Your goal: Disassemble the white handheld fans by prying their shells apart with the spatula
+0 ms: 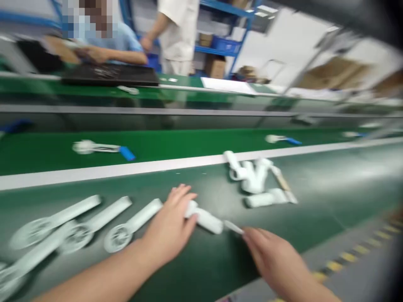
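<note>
My left hand (171,224) is closed around one end of a white plastic part (209,221) with a cylindrical handle, which lies low over the green bench; the fingers cover its other end. Just to its right, my right hand (272,256) pinches a slim pale stick-like tool (233,227). The tool's tip points at the handle's end, and I cannot tell whether they touch. Left of my left hand lie several white fan-like housings, such as this one (119,238) with a round spoked head and straight handle.
Beyond my right hand are several white plastic parts (256,178) and a thin tan-handled tool (282,180). White parts with blue ends (105,149) lie on the green conveyor belt (189,144). Across it, a person in blue (126,42) works at a black tray (110,74); another stands.
</note>
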{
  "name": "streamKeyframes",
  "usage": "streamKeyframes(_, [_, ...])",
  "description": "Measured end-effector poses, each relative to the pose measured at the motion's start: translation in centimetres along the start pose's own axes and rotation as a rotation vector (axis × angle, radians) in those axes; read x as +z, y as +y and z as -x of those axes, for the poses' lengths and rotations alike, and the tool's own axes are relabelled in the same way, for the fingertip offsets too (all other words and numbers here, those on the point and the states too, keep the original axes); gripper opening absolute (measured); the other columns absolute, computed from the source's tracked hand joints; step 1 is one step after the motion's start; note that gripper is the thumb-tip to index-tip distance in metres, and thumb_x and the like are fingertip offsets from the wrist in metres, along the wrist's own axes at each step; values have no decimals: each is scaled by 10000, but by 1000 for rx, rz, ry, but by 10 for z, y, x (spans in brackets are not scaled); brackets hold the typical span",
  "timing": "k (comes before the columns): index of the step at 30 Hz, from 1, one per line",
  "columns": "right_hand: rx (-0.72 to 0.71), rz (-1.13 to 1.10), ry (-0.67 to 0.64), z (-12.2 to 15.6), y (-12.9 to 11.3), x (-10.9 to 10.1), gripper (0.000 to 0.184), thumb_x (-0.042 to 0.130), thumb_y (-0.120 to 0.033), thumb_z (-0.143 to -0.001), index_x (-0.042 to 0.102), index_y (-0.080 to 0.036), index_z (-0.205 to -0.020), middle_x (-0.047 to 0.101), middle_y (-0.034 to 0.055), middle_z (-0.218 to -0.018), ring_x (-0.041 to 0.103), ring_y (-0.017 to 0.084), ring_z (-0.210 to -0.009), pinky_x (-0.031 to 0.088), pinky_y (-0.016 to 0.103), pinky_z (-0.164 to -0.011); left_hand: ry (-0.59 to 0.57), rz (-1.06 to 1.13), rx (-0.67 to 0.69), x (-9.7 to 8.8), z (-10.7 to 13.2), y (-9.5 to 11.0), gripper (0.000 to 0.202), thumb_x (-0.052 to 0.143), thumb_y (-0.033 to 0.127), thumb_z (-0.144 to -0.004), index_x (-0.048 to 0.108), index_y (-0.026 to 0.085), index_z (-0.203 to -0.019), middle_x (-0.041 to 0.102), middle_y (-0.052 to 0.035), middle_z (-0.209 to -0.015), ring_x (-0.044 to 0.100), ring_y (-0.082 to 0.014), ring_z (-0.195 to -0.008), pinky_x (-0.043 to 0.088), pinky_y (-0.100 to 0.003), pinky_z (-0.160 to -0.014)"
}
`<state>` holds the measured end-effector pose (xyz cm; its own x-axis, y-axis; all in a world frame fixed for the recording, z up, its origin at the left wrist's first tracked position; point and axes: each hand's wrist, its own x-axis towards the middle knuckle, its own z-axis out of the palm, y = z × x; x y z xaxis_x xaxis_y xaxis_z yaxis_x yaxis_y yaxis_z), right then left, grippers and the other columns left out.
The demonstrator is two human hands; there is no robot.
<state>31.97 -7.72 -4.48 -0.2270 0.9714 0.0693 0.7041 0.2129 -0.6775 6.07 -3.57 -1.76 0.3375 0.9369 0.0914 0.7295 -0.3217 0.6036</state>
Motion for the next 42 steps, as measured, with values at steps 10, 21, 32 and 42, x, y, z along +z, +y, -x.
streamKeyframes(10, [-329, 590, 65, 7, -13, -12, 181, 366, -169, -987, 496, -179, -861, 505, -9, -668, 453, 146, -569, 266, 301, -567, -36, -191, 10, 17, -1, -14, 546, 244, 404, -986, 225, 210, -1497, 229, -36, -1559, 241, -297, -1414, 398, -519, -1081])
streamKeyframes(21, [-274, 944, -138, 10, -35, -20, 217, 537, -56, -733, 404, -224, -769, 484, -4, -615, 470, 182, -474, 191, 316, -474, -48, -191, 50, 18, -1, -15, 575, 264, 319, -980, 103, 207, -1520, 134, -60, -1581, 196, -302, -1423, 378, -511, -1094])
streamKeyframes(32, [-177, 1176, -352, -26, -91, -10, 145, 525, -105, -760, 445, -210, -819, 533, 24, -604, 554, 197, -446, 346, 260, -380, -23, -191, 92, 15, -3, -16, 655, 270, 221, -959, -79, 188, -1512, 70, -112, -1585, 173, -270, -1430, 344, -481, -1119])
streamKeyframes(42, [-123, 1133, -367, -32, -94, -5, 155, 520, -72, -758, 452, -200, -815, 559, 16, -592, 599, 185, -450, 334, 220, -381, -56, -233, 81, 14, -1, -10, 626, 252, 235, -967, -38, 100, -1505, 133, -186, -1563, 127, -304, -1428, 344, -510, -1111])
